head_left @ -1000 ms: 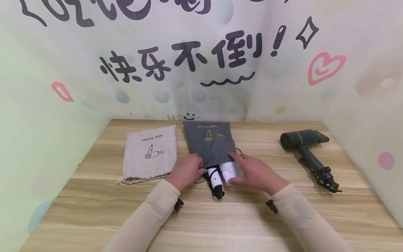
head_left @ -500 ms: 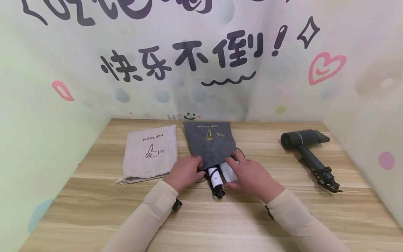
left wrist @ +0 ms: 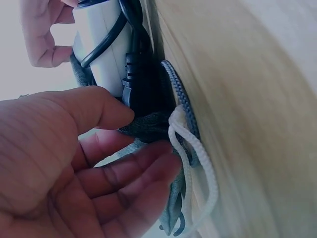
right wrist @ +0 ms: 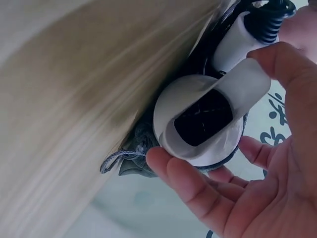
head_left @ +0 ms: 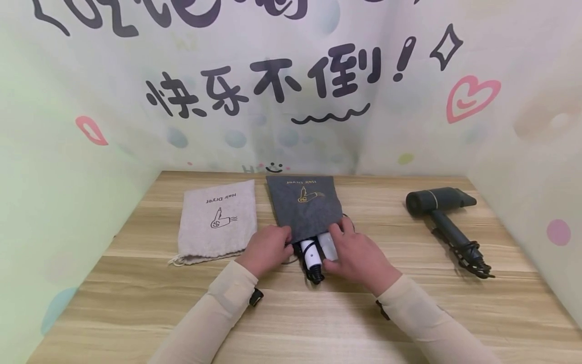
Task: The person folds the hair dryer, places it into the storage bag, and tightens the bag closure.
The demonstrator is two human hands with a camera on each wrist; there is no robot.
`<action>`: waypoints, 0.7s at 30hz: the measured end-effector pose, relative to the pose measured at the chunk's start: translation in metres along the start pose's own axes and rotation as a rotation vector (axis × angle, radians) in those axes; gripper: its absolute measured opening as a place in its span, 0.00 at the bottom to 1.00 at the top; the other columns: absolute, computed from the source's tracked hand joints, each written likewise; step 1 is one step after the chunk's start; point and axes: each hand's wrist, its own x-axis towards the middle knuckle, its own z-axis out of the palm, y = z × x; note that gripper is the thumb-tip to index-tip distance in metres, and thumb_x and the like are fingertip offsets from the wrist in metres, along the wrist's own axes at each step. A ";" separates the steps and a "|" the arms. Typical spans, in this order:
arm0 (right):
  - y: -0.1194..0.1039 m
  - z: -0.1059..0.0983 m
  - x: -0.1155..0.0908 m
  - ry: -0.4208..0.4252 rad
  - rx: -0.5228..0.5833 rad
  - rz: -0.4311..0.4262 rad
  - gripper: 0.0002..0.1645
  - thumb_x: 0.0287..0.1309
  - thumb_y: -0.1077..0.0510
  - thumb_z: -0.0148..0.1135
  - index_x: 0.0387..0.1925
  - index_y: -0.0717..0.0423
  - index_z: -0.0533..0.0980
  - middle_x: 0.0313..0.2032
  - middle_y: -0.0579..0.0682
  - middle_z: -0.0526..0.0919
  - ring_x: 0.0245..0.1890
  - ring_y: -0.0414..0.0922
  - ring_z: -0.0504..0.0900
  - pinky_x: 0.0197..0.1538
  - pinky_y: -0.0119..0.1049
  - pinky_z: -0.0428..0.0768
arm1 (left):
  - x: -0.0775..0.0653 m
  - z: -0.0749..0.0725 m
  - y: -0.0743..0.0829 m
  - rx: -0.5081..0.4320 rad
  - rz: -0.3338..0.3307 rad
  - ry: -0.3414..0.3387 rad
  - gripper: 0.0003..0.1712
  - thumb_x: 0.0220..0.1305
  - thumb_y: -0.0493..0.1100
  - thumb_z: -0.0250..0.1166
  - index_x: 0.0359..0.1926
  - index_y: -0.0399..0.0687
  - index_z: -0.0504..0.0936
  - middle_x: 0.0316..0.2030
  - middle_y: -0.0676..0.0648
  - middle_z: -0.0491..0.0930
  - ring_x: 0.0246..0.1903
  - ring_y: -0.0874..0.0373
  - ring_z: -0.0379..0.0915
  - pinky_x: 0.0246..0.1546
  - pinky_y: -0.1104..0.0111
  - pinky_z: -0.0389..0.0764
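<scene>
A dark grey drawstring bag (head_left: 305, 210) printed with a hair dryer lies flat in the middle, its mouth facing me. Out of the mouth stick the white handle (head_left: 311, 257) and white nozzle (right wrist: 250, 87) of a hair dryer; the rest is inside, hidden. Black cord wraps the handle. My left hand (head_left: 267, 246) pinches the bag's left mouth edge, thumb and fingers on the dark cloth in the left wrist view. My right hand (head_left: 361, 258) grips the nozzle, thumb on one side and fingertips on the other, close to the bag's right edge.
To the left lies a beige drawstring bag (head_left: 218, 222) with the same print. A dark grey hair dryer (head_left: 447, 222) with wrapped cord lies at the right. The wooden table (head_left: 318, 328) backs onto a printed cloth wall (head_left: 204, 146).
My right hand has shifted left and bent closer round the nozzle. Less of the white nozzle shows past the bag's mouth. My left hand has stayed at the bag's edge.
</scene>
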 end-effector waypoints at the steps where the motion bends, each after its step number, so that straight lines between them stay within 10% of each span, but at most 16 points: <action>1: -0.001 0.000 0.000 0.001 0.004 0.008 0.38 0.43 0.44 0.69 0.51 0.63 0.67 0.47 0.62 0.67 0.11 0.42 0.65 0.16 0.35 0.68 | 0.000 0.000 0.000 0.003 0.000 0.004 0.12 0.57 0.40 0.67 0.23 0.50 0.72 0.19 0.52 0.69 0.21 0.57 0.64 0.20 0.63 0.68; 11: -0.004 0.000 0.000 0.026 0.064 0.083 0.33 0.48 0.46 0.68 0.46 0.62 0.65 0.44 0.62 0.66 0.10 0.43 0.64 0.15 0.34 0.67 | -0.002 -0.005 0.005 -0.006 0.025 0.041 0.17 0.55 0.39 0.66 0.17 0.51 0.66 0.14 0.55 0.60 0.17 0.60 0.59 0.16 0.67 0.61; 21: 0.002 -0.002 0.001 -0.057 0.153 0.153 0.35 0.49 0.44 0.67 0.50 0.61 0.65 0.48 0.61 0.65 0.15 0.46 0.69 0.21 0.36 0.70 | -0.001 -0.002 0.003 -0.044 0.011 0.051 0.14 0.53 0.40 0.72 0.38 0.47 0.76 0.34 0.50 0.73 0.29 0.56 0.71 0.30 0.62 0.76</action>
